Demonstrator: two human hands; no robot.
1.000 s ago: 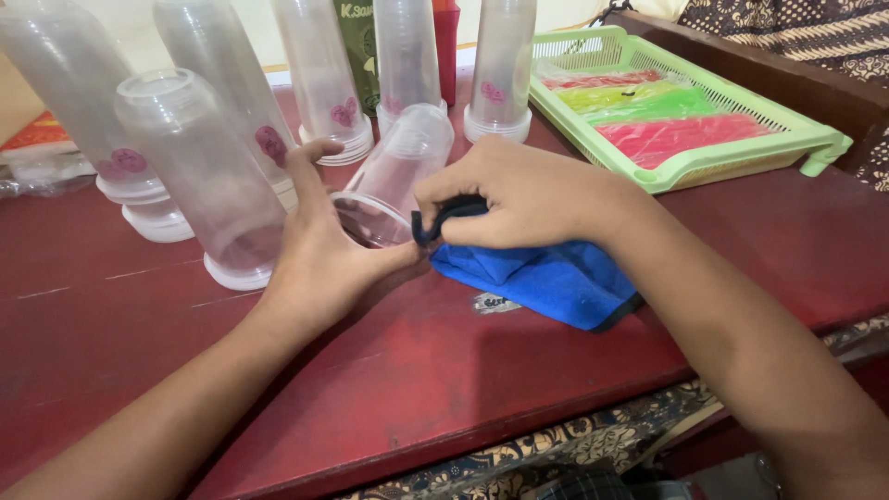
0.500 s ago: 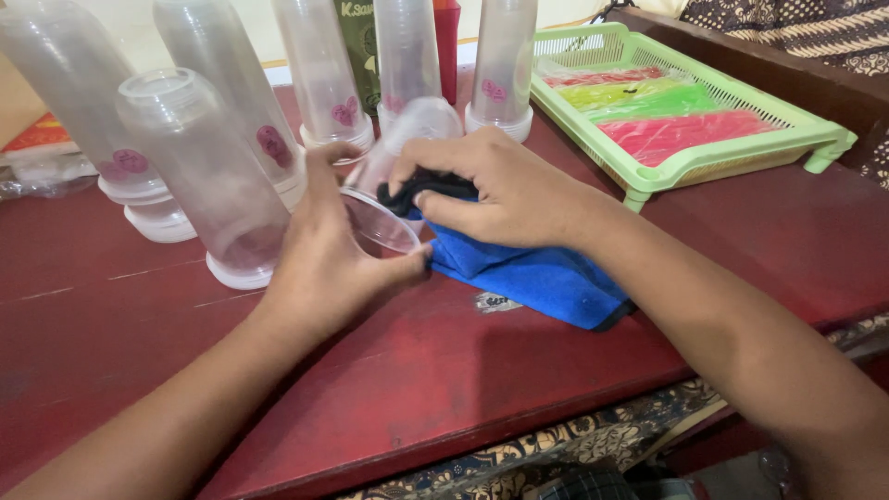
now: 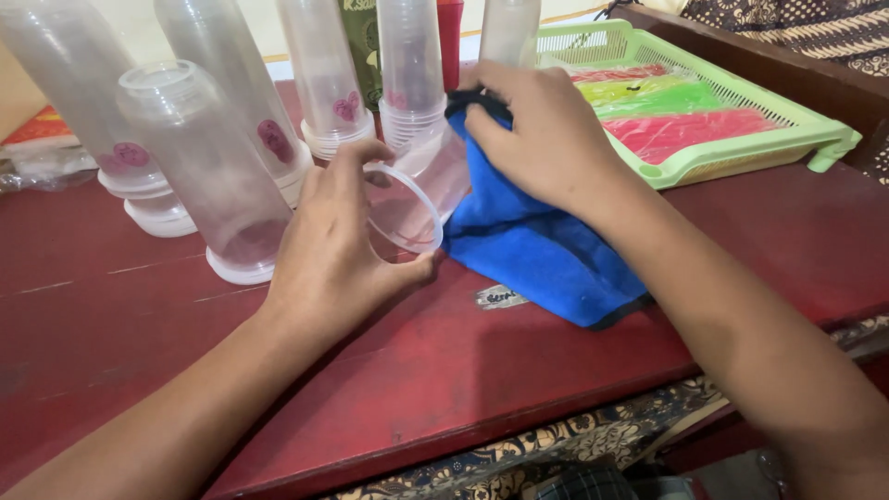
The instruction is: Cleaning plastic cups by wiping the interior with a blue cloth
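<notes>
On the red surface (image 3: 556, 370) in front of me, my left hand (image 3: 338, 250) grips a clear plastic cup (image 3: 417, 190) lying on its side, open rim toward me, fingers (image 3: 356, 153) curled over the rim and thumb under its lower edge. My right hand (image 3: 546, 130) is closed on a blue cloth (image 3: 537, 250), pressing a bunched part of it against the cup's far end; the rest of the cloth drapes down onto the surface just beside the rim. Behind the cup stand several tall stacks of clear cups (image 3: 199, 157), upside down, some bearing a small pink mark. To the right, well apart from my hands, a light green tray (image 3: 741, 153) holds flat sheets in pink, yellow-green and red. A small sticker (image 3: 500, 297) lies near the cloth's lower edge.
</notes>
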